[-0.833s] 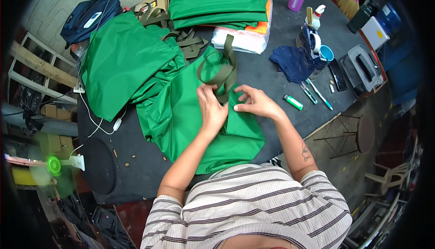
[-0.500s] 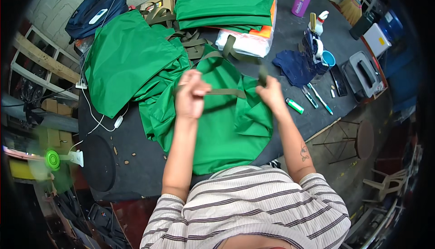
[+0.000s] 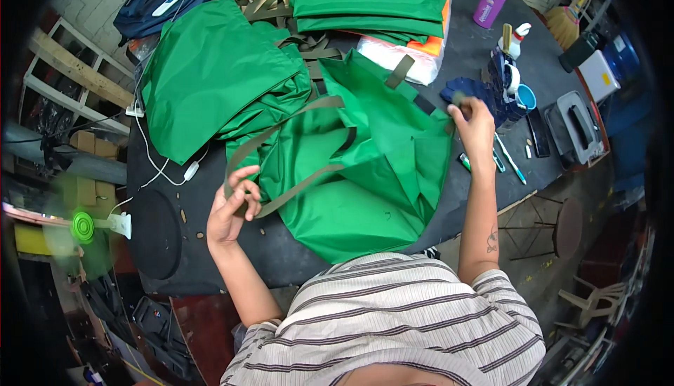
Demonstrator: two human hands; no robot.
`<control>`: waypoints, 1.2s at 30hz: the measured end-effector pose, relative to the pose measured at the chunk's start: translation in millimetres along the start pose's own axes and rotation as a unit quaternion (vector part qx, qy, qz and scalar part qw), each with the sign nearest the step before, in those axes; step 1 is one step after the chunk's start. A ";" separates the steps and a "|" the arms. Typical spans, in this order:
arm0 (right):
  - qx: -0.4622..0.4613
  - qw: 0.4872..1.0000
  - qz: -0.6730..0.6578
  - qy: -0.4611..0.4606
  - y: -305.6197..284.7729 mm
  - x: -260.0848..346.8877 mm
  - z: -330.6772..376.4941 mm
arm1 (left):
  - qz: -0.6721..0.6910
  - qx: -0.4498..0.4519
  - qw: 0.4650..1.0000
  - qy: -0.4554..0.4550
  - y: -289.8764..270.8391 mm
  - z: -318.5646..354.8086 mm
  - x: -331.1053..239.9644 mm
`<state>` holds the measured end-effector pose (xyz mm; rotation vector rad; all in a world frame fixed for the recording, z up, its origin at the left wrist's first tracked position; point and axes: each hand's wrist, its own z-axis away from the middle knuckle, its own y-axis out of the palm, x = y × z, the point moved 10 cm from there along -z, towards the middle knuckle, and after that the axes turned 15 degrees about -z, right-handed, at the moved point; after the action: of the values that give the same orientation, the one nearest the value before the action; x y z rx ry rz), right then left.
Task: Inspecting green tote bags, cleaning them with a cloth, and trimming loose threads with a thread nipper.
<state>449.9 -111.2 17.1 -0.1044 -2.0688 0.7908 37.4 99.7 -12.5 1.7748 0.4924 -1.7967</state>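
A green cloth bag (image 3: 365,196) with olive straps is spread between my two hands over the near part of the table, its mouth partly pulled apart. My left hand (image 3: 233,207) is at the bag's left, fingers curled at the bend of an olive strap (image 3: 302,182), which stretches out in a loop. At the bag's upper right, my right hand (image 3: 474,128) is closed in a pinch at its edge; exactly what lies between the fingertips is partly hidden. Another olive strap piece (image 3: 400,71) stands up at the bag's far edge.
Green cloth pieces (image 3: 217,77) lie to the left, and a folded green stack (image 3: 368,3) is at the back. A purple bottle (image 3: 491,3), a navy cloth (image 3: 463,89), a blue cup (image 3: 525,97) and a grey container (image 3: 572,130) stand or lie on the right. A white cord (image 3: 151,175) runs down the left side.
My hands have moved apart, the left one toward the lower left and the right one to the right. The strap loop is drawn out leftward, and the bag's mouth has spread wider.
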 end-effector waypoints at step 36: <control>0.003 0.852 -0.523 -0.007 150.7 28.8 -7.9 | 0.047 0.093 0.989 0.107 138.5 -20.9 -49.0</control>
<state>406.5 22.4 -45.1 0.9613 -1.7485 0.0986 137.8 11.8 52.2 2.0966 0.3259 -1.6423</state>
